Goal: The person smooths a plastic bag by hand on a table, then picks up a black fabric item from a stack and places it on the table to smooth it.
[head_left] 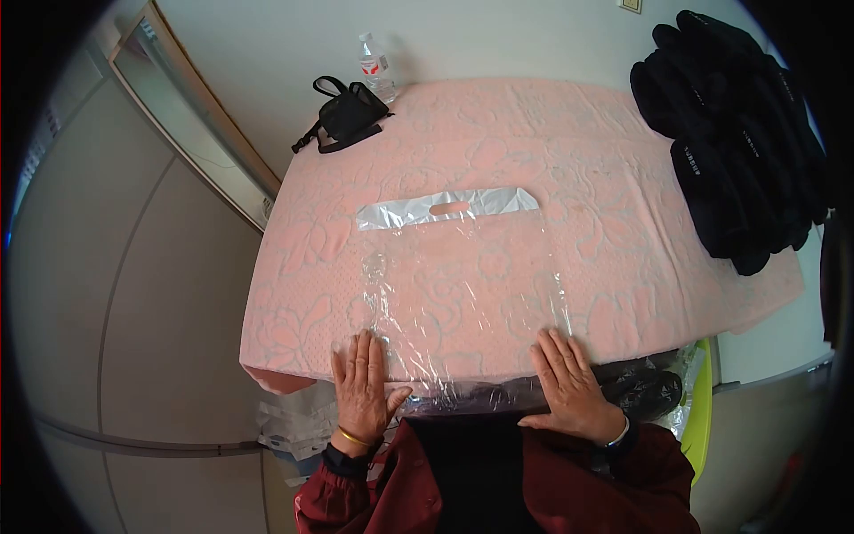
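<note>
A clear plastic bag (463, 285) with a silver top band and an oval handle slot lies flat on the pink patterned cloth (596, 231) covering the table. Its bottom edge hangs at the table's near side. My left hand (363, 378) rests flat at the bag's lower left corner, fingers stretched forward and thumb out to the side. At the lower right corner lies my right hand (567, 383), also flat, with its fingers pointing away from me. Neither hand grips anything.
Several black knitted items with small white lettering (729, 133) are heaped at the right. A black strapped pouch (350, 114) and a water bottle (376, 68) stand at the back left. A framed mirror (191, 107) leans on the left. Below the table's edge are plastic bags and a yellow-green bin (702, 414).
</note>
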A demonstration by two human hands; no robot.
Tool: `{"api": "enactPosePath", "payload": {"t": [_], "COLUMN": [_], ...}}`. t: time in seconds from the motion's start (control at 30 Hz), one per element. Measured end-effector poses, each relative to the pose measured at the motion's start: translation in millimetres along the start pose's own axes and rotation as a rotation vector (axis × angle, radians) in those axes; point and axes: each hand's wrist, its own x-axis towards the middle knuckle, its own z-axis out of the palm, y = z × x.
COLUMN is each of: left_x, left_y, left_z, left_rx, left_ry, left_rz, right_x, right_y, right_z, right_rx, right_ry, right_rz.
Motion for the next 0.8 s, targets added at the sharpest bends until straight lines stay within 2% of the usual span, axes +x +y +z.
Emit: {"api": "enactPosePath", "payload": {"t": [0.17,0.3,0.33,0.47,0.57,0.63,0.8], "left_x": [-28,-11,-4,33,45,52,44], "left_y": [0,14,20,77,95,87,22], "left_z": [0,-20,-26,-22,5,12,-3], "left_rx": [-0.021,-0.023,-0.020,-0.206,-0.255,-0.286,-0.130], "left_ry": [0.018,0.007,-0.001,0.009,-0.005,-0.010,-0.013], "left_rz": [0.010,0.044,0.047,0.274,0.313,0.345,0.176], "right_x": [-15,16,26,48,46,42,33], "right_y": [5,12,11,5,7,10,23], "right_z": [-5,-4,-3,2,4,2,0], "right_rx": [0.144,0.125,0.106,0.045,-0.029,-0.019,-0.009], "right_ry": [0.022,0.178,0.166,0.116,0.052,0.045,0.034], "right_rz": [-0.015,-0.042,-0.032,-0.034,-0.027,-0.010,0.004]}}
